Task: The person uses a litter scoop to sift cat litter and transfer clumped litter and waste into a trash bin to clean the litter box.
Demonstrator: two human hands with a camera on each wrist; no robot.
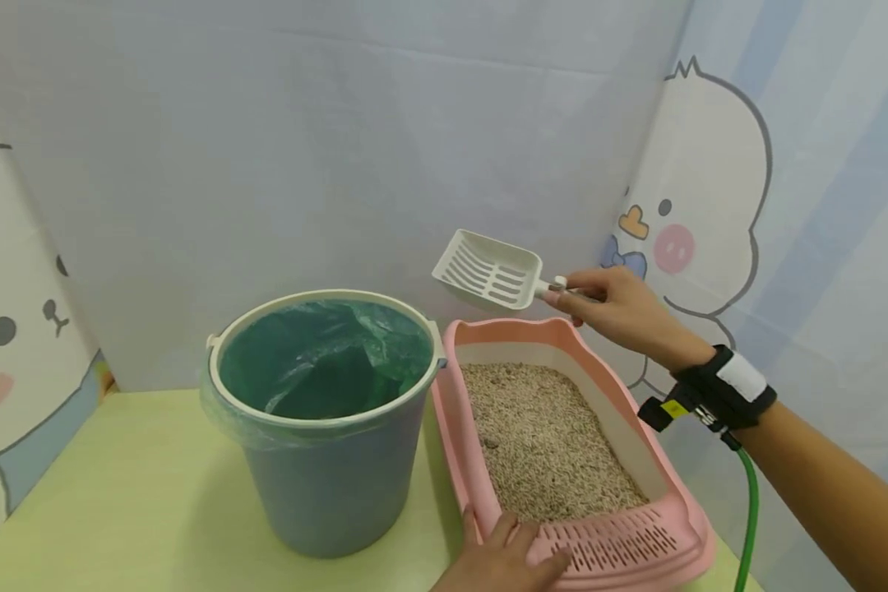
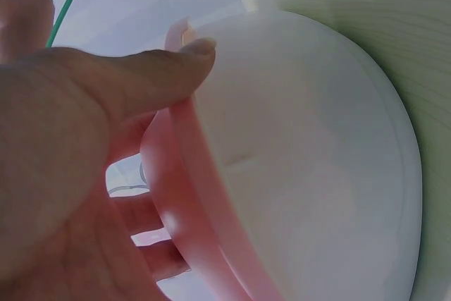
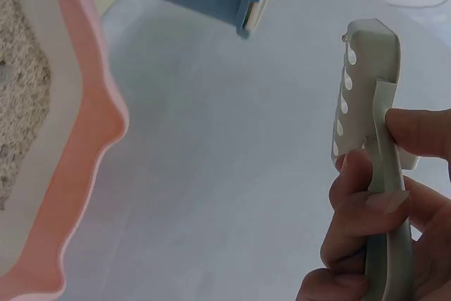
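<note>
No brand, label or readable writing shows on any of the things in front of you; the only markings are the cartoon duck and bear figures printed on the pale backdrop panels.

Your right hand holds the white slotted plastic litter scoop by its handle, fingers curled around it and the thumb pressed on the side, as the right wrist view shows plainly. The scoop hangs in the air above the far end of the pink plastic litter tray, apart from it, its slotted bowl tilted toward the grey-blue plastic bucket. The scoop's bowl looks empty, though the slots make that hard to be sure of.

Your left hand rests on the near corner of the tray, by its perforated pink step. In the left wrist view the thumb lies along the rim with the fingers beneath the pink edge, so the hand clasps that rim.

The tray holds beige granular litter and sits on the light green tabletop, just beside the bucket, which is lined with a green plastic bag.
</note>
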